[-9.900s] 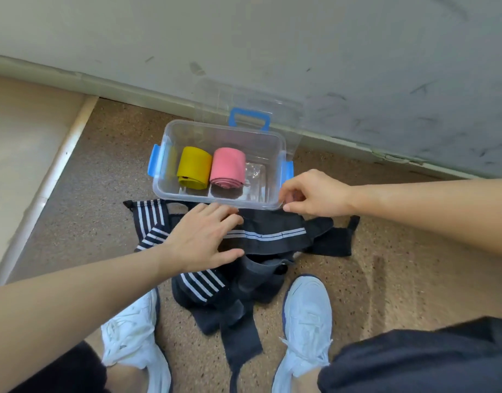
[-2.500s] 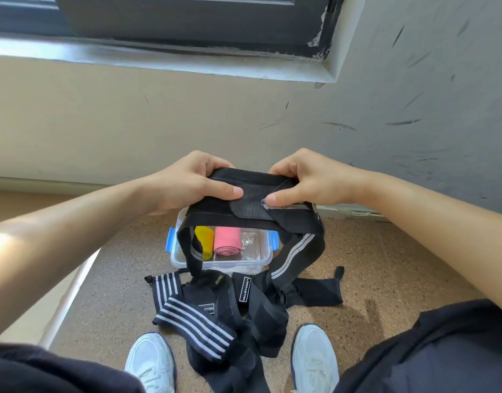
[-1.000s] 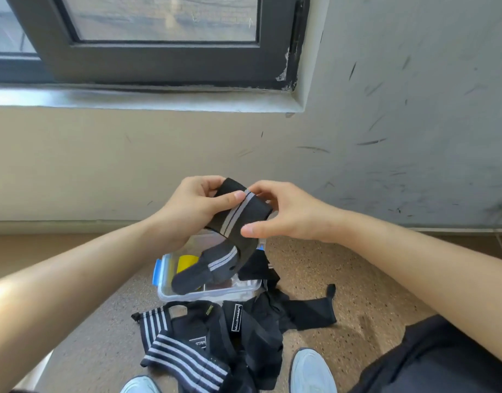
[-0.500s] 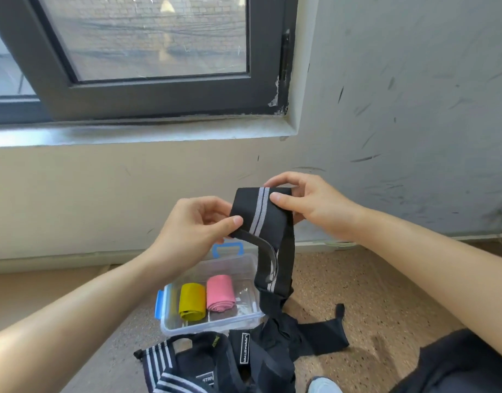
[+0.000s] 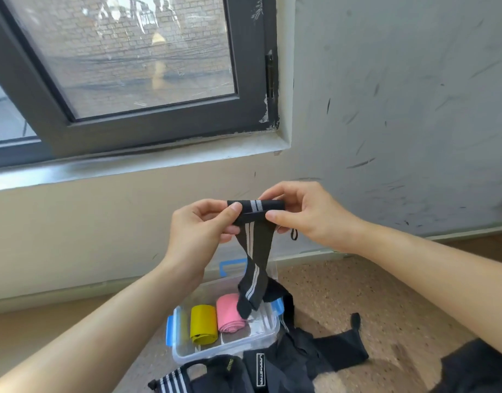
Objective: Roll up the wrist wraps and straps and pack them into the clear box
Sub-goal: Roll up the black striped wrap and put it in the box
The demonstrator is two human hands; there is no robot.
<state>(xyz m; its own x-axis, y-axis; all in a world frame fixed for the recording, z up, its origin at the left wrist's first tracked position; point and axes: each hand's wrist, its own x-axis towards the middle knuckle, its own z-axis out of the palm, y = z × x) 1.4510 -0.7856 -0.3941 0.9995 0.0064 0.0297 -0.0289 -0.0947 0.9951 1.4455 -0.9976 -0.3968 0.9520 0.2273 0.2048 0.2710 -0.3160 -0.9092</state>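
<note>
Wrap [image 5: 255, 207] is hanging up in the air between the two hands, high over the box [image 5: 215, 351]. Its top end is starting to be a small roll. The roll is lying level, with its long way going from left to right, one end at each hand.

The left hand [image 5: 198, 231] is pinching the left end, with the thumb on top. The right hand [image 5: 309, 214] is pinching the right end with its thumb and fingers. So both hands are clamping on the wrap, and neither one is nearer to it. They are sharing it.

The rest of the wrap is hanging down from the roll like a long tail. The tail is twisting once on its way down. Its tip is dangling over the box, in front of the pink roll [image 5: 230, 316].

I think the rolling is only just beginning. The hands are going to need to turn the roll down toward the tail. The twist may need to come out first, or the roll may go crooked.

The box is sitting open on the floor [image 5: 357, 293], below the hands. The yellow roll [image 5: 203, 324] and the pink roll are lying side by side inside it. More black straps are lying in a pile [image 5: 286, 367] on the floor, right beside the box.
</note>
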